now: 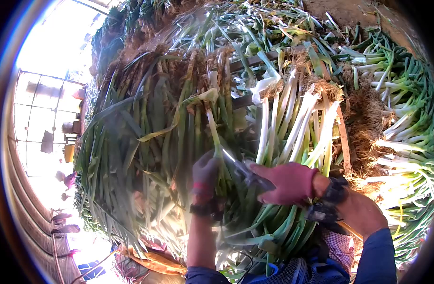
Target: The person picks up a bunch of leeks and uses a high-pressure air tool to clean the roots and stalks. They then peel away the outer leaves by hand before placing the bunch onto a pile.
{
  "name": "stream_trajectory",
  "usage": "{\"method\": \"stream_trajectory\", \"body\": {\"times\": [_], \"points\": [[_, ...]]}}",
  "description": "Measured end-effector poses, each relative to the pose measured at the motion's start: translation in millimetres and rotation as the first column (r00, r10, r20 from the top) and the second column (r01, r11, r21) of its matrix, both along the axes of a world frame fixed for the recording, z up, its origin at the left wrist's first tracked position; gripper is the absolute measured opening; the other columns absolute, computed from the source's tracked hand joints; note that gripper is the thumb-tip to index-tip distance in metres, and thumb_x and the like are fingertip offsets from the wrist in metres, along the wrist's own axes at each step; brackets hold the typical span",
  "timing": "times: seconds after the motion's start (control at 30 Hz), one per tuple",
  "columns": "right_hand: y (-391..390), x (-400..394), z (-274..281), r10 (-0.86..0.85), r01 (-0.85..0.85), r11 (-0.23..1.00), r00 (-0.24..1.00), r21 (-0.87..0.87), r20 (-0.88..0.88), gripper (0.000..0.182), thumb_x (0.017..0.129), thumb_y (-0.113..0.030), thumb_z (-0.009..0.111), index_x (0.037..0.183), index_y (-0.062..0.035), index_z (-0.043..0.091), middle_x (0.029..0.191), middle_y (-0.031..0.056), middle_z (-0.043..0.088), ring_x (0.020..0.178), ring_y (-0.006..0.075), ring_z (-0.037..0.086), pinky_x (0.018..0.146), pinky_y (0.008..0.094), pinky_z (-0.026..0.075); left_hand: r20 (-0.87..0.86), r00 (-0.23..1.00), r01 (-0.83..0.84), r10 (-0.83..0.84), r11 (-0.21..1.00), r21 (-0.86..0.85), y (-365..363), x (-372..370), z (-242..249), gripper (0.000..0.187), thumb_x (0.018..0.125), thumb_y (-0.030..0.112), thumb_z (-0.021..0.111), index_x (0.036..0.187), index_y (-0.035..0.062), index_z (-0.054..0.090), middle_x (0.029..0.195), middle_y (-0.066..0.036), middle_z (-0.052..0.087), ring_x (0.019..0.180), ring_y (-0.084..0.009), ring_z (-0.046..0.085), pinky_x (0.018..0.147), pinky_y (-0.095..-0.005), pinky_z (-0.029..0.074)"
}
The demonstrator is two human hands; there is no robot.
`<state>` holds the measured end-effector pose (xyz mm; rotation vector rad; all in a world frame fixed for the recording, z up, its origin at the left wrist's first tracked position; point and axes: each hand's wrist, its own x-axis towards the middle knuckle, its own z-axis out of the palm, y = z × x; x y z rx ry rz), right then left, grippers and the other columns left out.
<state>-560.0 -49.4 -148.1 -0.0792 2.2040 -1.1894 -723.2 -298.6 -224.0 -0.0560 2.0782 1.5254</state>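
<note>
My left hand (pixel 206 176), in a grey and red glove, is closed round the stem of a green onion (pixel 213 128) whose top end has a peeled, yellowish leaf. My right hand (pixel 285 182), in a pink-red glove, is closed round a knife (pixel 230 156) with its pale blade pointing at the stem beside my left hand. Motion blurs the blade and handle somewhat. Just beyond my right hand lie white-stemmed onions (pixel 299 120) with roots upward. Left of my left hand is a large heap of uncleaned onions (pixel 146 109) with brown roots and long green leaves.
Bundles of onions (pixel 403 142) line the right side, roots facing inward. Loose leaves and scraps (pixel 245 23) cover the far area. A rusty metal bar (pixel 343 139) stands right of the white stems. An orange cloth or bag (pixel 155 262) lies at the lower left.
</note>
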Motion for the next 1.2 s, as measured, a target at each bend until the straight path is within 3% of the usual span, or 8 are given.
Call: {"method": "stream_trajectory", "body": {"times": [0.1, 0.23, 0.4, 0.5, 0.63, 0.73, 0.8, 1.2], "points": [[-6, -25, -20, -0.062, 0.070, 0.996, 0.985, 0.046, -0.164, 0.098, 0.094, -0.047, 0.071, 0.169, -0.0084, 0.020, 0.086, 0.0215, 0.074, 0.078, 0.0387, 0.075, 0.076, 0.0472, 0.058, -0.096, 0.993, 0.068, -0.065, 0.997, 0.029, -5, 1, -13, 0.042, 0.097, 0.007, 0.072, 0.138, -0.0039, 0.067, 0.113, -0.003, 0.076, 0.094, -0.0085, 0.069, 0.083, -0.0236, 0.055], [-3, -67, -6, -0.150, 0.150, 0.989, 0.988, 0.000, 0.029, 0.099, 0.094, -0.045, 0.071, 0.170, -0.0080, 0.019, 0.087, 0.0206, 0.075, 0.077, 0.0375, 0.075, 0.076, 0.0462, 0.059, -0.092, 0.992, 0.092, -0.090, 0.996, 0.022, -4, 6, -9, 0.044, 0.099, 0.007, 0.074, 0.140, -0.0043, 0.065, 0.116, -0.003, 0.075, 0.097, -0.0080, 0.068, 0.087, -0.0235, 0.054], [-7, -89, -39, -0.229, 0.249, 0.963, 0.958, 0.105, -0.170, 0.094, 0.092, -0.043, 0.072, 0.169, -0.0137, 0.026, 0.118, 0.0271, 0.074, 0.108, 0.0418, 0.073, 0.098, 0.0460, 0.056, -0.114, 0.984, 0.133, -0.135, 0.991, -0.019, -4, 18, -6, 0.045, 0.100, 0.009, 0.074, 0.141, -0.0048, 0.064, 0.116, -0.003, 0.075, 0.095, -0.0068, 0.066, 0.086, -0.0235, 0.054], [-8, -83, -35, -0.209, 0.218, 0.970, 0.974, 0.111, -0.088, 0.094, 0.092, -0.043, 0.073, 0.169, -0.0145, 0.027, 0.118, 0.0275, 0.073, 0.110, 0.0432, 0.072, 0.100, 0.0477, 0.054, -0.072, 0.987, 0.139, -0.142, 0.989, -0.048, -5, 28, -2, 0.045, 0.100, 0.009, 0.074, 0.142, -0.0046, 0.064, 0.117, -0.003, 0.075, 0.095, -0.0066, 0.066, 0.085, -0.0234, 0.054], [-11, -74, -32, -0.214, 0.241, 0.953, 0.964, 0.186, -0.155, 0.094, 0.092, -0.042, 0.072, 0.169, -0.0151, 0.026, 0.120, 0.0285, 0.073, 0.111, 0.0450, 0.071, 0.101, 0.0491, 0.054, -0.057, 0.988, 0.137, -0.141, 0.988, -0.074, -3, 43, 0, 0.046, 0.100, 0.010, 0.074, 0.142, -0.0047, 0.064, 0.117, -0.003, 0.075, 0.096, -0.0064, 0.066, 0.086, -0.0234, 0.054], [-12, -68, -33, -0.246, 0.257, 0.961, 0.963, 0.105, -0.107, 0.093, 0.092, -0.042, 0.072, 0.169, -0.0155, 0.026, 0.120, 0.0288, 0.072, 0.111, 0.0460, 0.070, 0.102, 0.0499, 0.053, -0.099, 0.979, 0.173, -0.176, 0.984, -0.031, -5, 47, -3, 0.047, 0.100, 0.011, 0.074, 0.143, -0.0045, 0.063, 0.117, -0.003, 0.075, 0.097, -0.0064, 0.066, 0.087, -0.0237, 0.054], [-14, -69, -38, -0.284, 0.311, 0.945, 0.935, 0.105, -0.213, 0.093, 0.092, -0.043, 0.071, 0.169, -0.0158, 0.026, 0.119, 0.0288, 0.073, 0.111, 0.0460, 0.071, 0.101, 0.0496, 0.054, -0.038, 0.987, 0.152, -0.154, 0.987, -0.045, -4, 49, -1, 0.047, 0.100, 0.012, 0.074, 0.144, -0.0038, 0.063, 0.118, -0.003, 0.075, 0.097, -0.0064, 0.066, 0.087, -0.0241, 0.054], [-11, -46, -30, -0.210, 0.227, 0.968, 0.966, 0.110, -0.151, 0.093, 0.092, -0.044, 0.071, 0.168, -0.0136, 0.028, 0.114, 0.0280, 0.074, 0.107, 0.0465, 0.071, 0.097, 0.0521, 0.055, -0.131, 0.967, 0.219, -0.218, 0.976, -0.009, 2, 61, -7, 0.048, 0.101, 0.011, 0.072, 0.145, -0.0045, 0.061, 0.116, -0.002, 0.076, 0.097, -0.0042, 0.065, 0.084, -0.0226, 0.054]]}}
